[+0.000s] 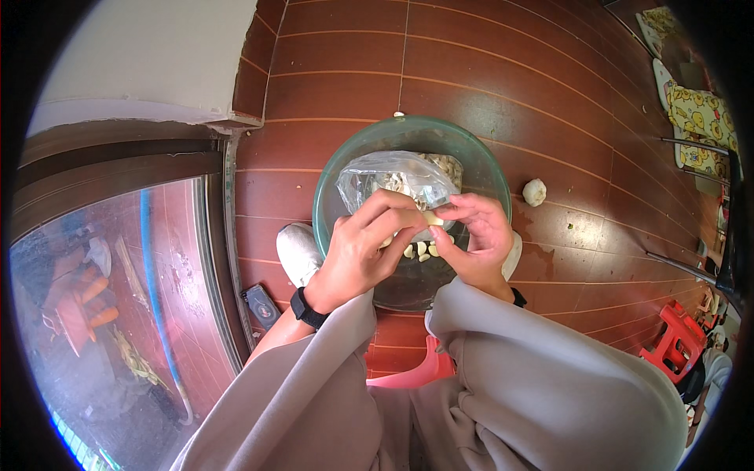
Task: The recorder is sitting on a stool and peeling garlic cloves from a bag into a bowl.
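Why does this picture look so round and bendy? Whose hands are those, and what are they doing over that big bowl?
A camera sits on a person's head and looks down, so you see what they see. Its lens is very wide, which bends straight lines near the edge. There is no machine, just two bare hands. The left hand and right hand pinch a small pale garlic clove together. Below them stands a glass bowl on the red tiled floor. Inside it are peeled cloves and a clear plastic bag. A whole garlic bulb lies on the floor beside the bowl. The grey shapes are the person's knees.

home – tiled floor [471,71] | glass door [118,314] | plastic stool [675,337]
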